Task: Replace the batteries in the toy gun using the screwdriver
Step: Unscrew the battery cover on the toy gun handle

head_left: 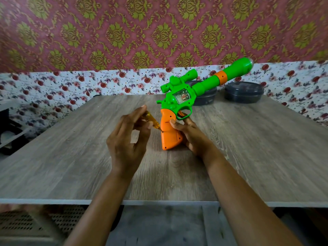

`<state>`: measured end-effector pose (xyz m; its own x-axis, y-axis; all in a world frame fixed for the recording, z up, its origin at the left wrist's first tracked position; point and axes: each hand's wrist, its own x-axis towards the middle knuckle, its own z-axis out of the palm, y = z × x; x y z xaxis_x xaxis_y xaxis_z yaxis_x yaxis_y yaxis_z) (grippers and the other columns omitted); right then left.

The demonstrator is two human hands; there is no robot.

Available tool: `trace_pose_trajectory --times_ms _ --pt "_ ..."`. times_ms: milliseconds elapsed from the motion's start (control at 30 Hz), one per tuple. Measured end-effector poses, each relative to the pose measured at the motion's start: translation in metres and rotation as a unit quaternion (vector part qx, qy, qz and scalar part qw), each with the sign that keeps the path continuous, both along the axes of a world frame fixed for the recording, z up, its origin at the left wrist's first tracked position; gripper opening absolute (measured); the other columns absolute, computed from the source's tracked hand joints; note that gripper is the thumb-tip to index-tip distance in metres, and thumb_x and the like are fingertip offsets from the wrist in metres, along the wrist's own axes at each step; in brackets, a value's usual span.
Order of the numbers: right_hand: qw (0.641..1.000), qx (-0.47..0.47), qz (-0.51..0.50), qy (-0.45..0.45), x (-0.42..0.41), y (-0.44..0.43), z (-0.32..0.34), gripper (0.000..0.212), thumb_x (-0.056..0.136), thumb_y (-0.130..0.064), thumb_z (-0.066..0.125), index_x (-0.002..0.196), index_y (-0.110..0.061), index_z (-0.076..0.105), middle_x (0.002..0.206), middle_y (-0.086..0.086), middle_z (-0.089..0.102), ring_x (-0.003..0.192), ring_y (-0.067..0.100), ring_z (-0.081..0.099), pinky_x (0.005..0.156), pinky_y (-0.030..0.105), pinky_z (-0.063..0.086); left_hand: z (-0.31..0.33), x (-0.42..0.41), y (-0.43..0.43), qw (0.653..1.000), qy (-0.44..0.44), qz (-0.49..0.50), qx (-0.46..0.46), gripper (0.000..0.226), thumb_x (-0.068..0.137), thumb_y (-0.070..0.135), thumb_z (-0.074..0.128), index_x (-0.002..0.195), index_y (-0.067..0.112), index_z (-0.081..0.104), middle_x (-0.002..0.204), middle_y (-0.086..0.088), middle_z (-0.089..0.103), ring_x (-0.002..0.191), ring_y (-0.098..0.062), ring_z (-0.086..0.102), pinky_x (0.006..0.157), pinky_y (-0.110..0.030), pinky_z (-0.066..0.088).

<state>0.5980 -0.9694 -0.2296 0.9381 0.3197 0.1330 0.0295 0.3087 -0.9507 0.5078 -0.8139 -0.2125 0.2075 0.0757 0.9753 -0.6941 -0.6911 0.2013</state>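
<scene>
One gun (182, 96) stands on its orange handle (169, 137) near the middle of the table (248, 148). Its green barrel tilts up to the right. I see my right hand (191, 137) wrapped round the handle, thumb on its side. My left hand (127, 139) pinches the yellow screwdriver (151, 119), and its tip touches the handle's left edge. Two dark tubs (244, 92) sit behind the gun.

Both forearms (236, 189) are slim and bare as far as they show; the left hand (127, 137) and right hand (192, 138) are bare too.
</scene>
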Motion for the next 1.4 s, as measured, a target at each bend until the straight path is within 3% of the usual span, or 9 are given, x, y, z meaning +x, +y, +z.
trace_pose_trajectory --times_ms 167,367,567,733,833,933,1067,1300,1400 --pt "1.000 -0.003 0.000 -0.006 0.0006 -0.0001 -0.0011 0.049 0.090 -0.011 0.054 0.136 -0.021 0.040 0.126 0.002 0.057 0.101 0.012 0.061 0.074 0.029 0.056 0.0008 -0.0008 0.0022 0.997 -0.010 -0.042 -0.058 0.024 0.082 0.020 0.068 0.091 0.010 0.048 0.091 -0.004 0.057 0.080 0.003 0.058 0.068 -0.015 0.049" --pt "1.000 -0.003 0.002 -0.007 0.0009 -0.0010 -0.0009 0.048 0.090 -0.012 0.054 0.135 -0.021 0.041 0.125 0.001 0.058 0.102 0.011 0.061 0.073 0.028 0.056 0.0020 -0.0047 -0.0012 0.996 0.016 -0.052 -0.065 0.025 0.085 0.014 0.064 0.103 0.012 0.046 0.094 0.002 0.064 0.083 -0.002 0.065 0.067 -0.012 0.051" --pt "1.000 0.004 0.003 -0.011 0.0006 -0.0006 -0.0008 0.043 0.091 -0.010 0.053 0.131 -0.022 0.043 0.118 -0.001 0.059 0.098 0.010 0.062 0.070 0.026 0.057 0.0015 -0.0040 -0.0017 0.999 0.003 -0.040 0.006 0.025 0.092 0.010 0.049 0.117 0.010 0.050 0.122 -0.001 0.059 0.093 -0.011 0.065 0.075 -0.013 0.051" --pt "1.000 0.009 0.006 -0.006 0.0032 0.0000 -0.0028 0.048 0.090 -0.011 0.054 0.136 -0.020 0.041 0.118 -0.002 0.061 0.097 0.010 0.064 0.071 0.028 0.056 0.0003 -0.0017 0.0008 0.999 -0.001 -0.034 -0.032 0.022 0.088 0.012 0.059 0.108 0.011 0.051 0.101 -0.004 0.063 0.084 0.003 0.062 0.071 -0.011 0.050" --pt "1.000 0.011 0.006 -0.006 0.0034 -0.0001 -0.0030 0.048 0.090 -0.010 0.054 0.136 -0.020 0.041 0.117 -0.003 0.061 0.096 0.009 0.064 0.069 0.026 0.056 0.0006 -0.0013 0.0014 0.997 -0.012 -0.050 -0.050 0.022 0.085 0.019 0.065 0.096 0.011 0.047 0.094 -0.006 0.059 0.075 -0.002 0.057 0.067 -0.013 0.047" --pt "1.000 0.003 0.009 -0.005 0.0032 -0.0016 -0.0021 0.046 0.090 -0.011 0.054 0.133 -0.023 0.042 0.118 -0.002 0.060 0.098 0.010 0.062 0.070 0.026 0.056 0.0016 -0.0015 0.0014 0.996 -0.002 -0.054 -0.075 0.024 0.084 0.014 0.065 0.092 0.012 0.042 0.100 -0.003 0.059 0.088 -0.007 0.062 0.072 -0.018 0.050" --pt "1.000 0.002 0.006 -0.003 0.0045 -0.0014 -0.0028 0.042 0.090 -0.012 0.055 0.128 -0.027 0.044 0.118 -0.002 0.060 0.098 0.010 0.062 0.070 0.027 0.056 0.0014 -0.0038 -0.0012 0.997 0.021 -0.045 -0.066 0.023 0.088 0.011 0.062 0.104 0.014 0.045 0.099 0.006 0.064 0.087 0.003 0.064 0.070 -0.015 0.052" --pt "1.000 0.007 0.003 -0.005 0.0058 -0.0012 -0.0045 0.047 0.090 -0.012 0.056 0.133 -0.022 0.042 0.122 0.000 0.060 0.100 0.013 0.063 0.073 0.029 0.056 0.0009 -0.0044 -0.0011 0.999 0.023 -0.011 0.021 0.033 0.094 0.010 0.044 0.126 0.009 0.049 0.122 -0.011 0.059 0.103 -0.015 0.062 0.084 -0.015 0.050" --pt "1.000 -0.006 0.003 -0.005 0.0071 -0.0023 -0.0060 0.050 0.089 -0.016 0.058 0.135 -0.025 0.041 0.128 0.001 0.058 0.104 0.015 0.062 0.078 0.034 0.054 0.0001 -0.0031 -0.0004 1.000 0.007 -0.002 0.015 0.029 0.093 0.009 0.051 0.121 0.006 0.053 0.112 -0.005 0.059 0.093 -0.011 0.062 0.081 -0.011 0.048"
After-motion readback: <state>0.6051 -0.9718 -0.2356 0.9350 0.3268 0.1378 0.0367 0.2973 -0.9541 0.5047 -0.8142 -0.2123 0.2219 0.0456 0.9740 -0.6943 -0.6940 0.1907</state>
